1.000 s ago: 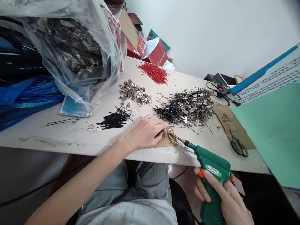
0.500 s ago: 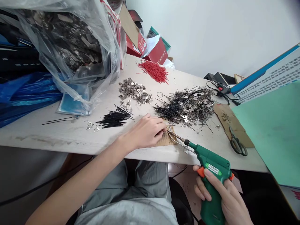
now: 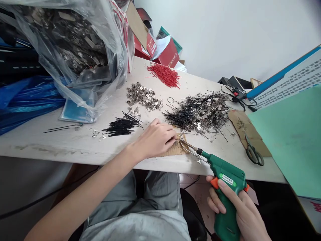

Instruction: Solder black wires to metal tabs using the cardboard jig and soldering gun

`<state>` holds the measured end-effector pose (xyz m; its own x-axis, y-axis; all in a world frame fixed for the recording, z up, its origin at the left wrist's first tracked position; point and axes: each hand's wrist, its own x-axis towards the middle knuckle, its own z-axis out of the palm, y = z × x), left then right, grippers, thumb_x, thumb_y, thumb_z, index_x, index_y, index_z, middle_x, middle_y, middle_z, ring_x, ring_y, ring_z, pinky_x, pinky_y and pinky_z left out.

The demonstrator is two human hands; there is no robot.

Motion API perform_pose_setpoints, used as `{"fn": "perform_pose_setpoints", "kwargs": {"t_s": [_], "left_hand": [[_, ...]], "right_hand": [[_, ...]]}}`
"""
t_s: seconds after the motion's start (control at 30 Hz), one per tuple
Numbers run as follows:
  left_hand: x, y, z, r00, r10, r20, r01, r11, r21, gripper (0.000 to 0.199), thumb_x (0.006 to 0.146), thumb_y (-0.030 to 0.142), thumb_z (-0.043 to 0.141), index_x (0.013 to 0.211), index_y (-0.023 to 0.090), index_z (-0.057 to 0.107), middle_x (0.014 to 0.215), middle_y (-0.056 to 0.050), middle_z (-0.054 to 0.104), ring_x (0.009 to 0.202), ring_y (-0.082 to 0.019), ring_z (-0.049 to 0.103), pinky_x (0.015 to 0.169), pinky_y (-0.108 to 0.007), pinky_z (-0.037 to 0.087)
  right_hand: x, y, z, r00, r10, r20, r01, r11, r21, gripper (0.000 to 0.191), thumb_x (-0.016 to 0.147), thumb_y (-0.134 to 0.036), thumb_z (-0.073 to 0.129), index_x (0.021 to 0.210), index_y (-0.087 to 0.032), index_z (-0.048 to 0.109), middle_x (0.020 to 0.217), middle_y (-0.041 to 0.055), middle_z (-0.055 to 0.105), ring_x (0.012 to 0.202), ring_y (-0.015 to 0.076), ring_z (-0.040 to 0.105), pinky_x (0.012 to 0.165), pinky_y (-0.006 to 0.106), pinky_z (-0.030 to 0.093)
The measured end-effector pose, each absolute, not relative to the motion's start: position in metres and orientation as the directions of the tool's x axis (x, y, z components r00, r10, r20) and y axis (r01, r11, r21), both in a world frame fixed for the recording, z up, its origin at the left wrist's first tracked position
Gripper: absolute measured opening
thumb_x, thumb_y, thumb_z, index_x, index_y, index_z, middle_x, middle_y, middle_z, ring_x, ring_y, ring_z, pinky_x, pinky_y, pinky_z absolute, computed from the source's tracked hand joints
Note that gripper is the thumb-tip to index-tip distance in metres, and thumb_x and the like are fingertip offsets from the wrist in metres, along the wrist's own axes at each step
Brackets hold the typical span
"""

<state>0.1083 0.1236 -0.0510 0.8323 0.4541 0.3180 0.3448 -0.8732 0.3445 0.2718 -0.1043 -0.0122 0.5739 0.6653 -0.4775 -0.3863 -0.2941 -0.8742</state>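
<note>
Though the fingers of the left hand (image 3: 159,139) are curled over the cardboard (image 3: 173,151), how far they are closed, and on what, cannot be told. Just beside them, the nose of the green soldering gun (image 3: 230,170) is held, its handle wrapped by the right hand (image 3: 247,214). Both should be kept steady, skin clear.

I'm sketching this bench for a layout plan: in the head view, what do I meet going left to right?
Blue plastic, pile of black wires, left hand, green soldering gun, scissors, pale green sheet.
</note>
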Motion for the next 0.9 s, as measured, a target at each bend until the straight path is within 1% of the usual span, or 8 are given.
{"fn": "perform_pose_setpoints", "kwargs": {"t_s": [0.1, 0.2, 0.33, 0.53, 0.73, 0.9], "left_hand": [[0.1088, 0.1231, -0.0523, 0.815, 0.467, 0.344, 0.353, -0.870, 0.344, 0.021, 0.104, 0.024, 0.054, 0.094, 0.018, 0.072, 0.096, -0.003, 0.074, 0.087, -0.018, 0.064, 0.084, -0.037, 0.031], [0.1100, 0.1220, -0.0532, 0.791, 0.486, 0.372, 0.366, -0.863, 0.348, 0.022, 0.103, 0.025, 0.054, 0.091, 0.018, 0.070, 0.095, -0.002, 0.074, 0.087, -0.018, 0.062, 0.086, -0.037, 0.030], [0.1121, 0.1209, -0.0547, 0.785, 0.478, 0.394, 0.369, -0.872, 0.323, 0.024, 0.104, 0.026, 0.053, 0.089, 0.017, 0.070, 0.092, -0.003, 0.074, 0.085, -0.019, 0.061, 0.087, -0.039, 0.029], [0.1139, 0.1209, -0.0563, 0.803, 0.440, 0.403, 0.357, -0.896, 0.266, 0.026, 0.105, 0.027, 0.051, 0.091, 0.017, 0.070, 0.092, -0.003, 0.073, 0.085, -0.019, 0.061, 0.086, -0.040, 0.027], [0.1143, 0.1218, -0.0579, 0.805, 0.423, 0.416, 0.354, -0.905, 0.235, 0.026, 0.106, 0.027, 0.050, 0.094, 0.017, 0.070, 0.092, -0.003, 0.073, 0.084, -0.019, 0.061, 0.086, -0.040, 0.027], [0.1148, 0.1219, -0.0586, 0.801, 0.417, 0.430, 0.356, -0.909, 0.218, 0.026, 0.106, 0.028, 0.051, 0.091, 0.017, 0.070, 0.091, -0.003, 0.072, 0.082, -0.019, 0.060, 0.085, -0.040, 0.027]], "right_hand": [[0.2723, -0.1046, -0.0115, 0.554, 0.642, -0.531, -0.430, -0.326, -0.842, 0.035, 0.081, -0.043, 0.086, 0.101, -0.015, 0.075, 0.057, -0.0032, 0.044, 0.052, 0.0124, 0.038, 0.051, 0.030, 0.038], [0.2728, -0.1045, -0.0113, 0.540, 0.638, -0.549, -0.443, -0.339, -0.830, 0.036, 0.083, -0.044, 0.084, 0.100, -0.014, 0.076, 0.057, -0.0028, 0.043, 0.053, 0.0124, 0.037, 0.052, 0.030, 0.037], [0.2747, -0.1045, -0.0131, 0.537, 0.638, -0.552, -0.449, -0.337, -0.827, 0.037, 0.080, -0.045, 0.086, 0.097, -0.014, 0.076, 0.056, -0.0022, 0.044, 0.052, 0.0125, 0.037, 0.051, 0.031, 0.038], [0.2748, -0.1022, -0.0141, 0.543, 0.638, -0.547, -0.445, -0.333, -0.831, 0.037, 0.082, -0.046, 0.085, 0.099, -0.015, 0.076, 0.058, -0.0025, 0.043, 0.052, 0.0122, 0.037, 0.050, 0.030, 0.037], [0.2744, -0.1047, -0.0143, 0.562, 0.640, -0.525, -0.427, -0.320, -0.846, 0.037, 0.081, -0.045, 0.085, 0.100, -0.013, 0.077, 0.063, -0.0001, 0.050, 0.051, 0.0104, 0.036, 0.049, 0.030, 0.037], [0.2745, -0.1034, -0.0147, 0.560, 0.647, -0.517, -0.436, -0.301, -0.848, 0.036, 0.081, -0.045, 0.085, 0.098, -0.015, 0.077, 0.064, 0.0004, 0.051, 0.050, 0.0100, 0.036, 0.048, 0.029, 0.036]]}}
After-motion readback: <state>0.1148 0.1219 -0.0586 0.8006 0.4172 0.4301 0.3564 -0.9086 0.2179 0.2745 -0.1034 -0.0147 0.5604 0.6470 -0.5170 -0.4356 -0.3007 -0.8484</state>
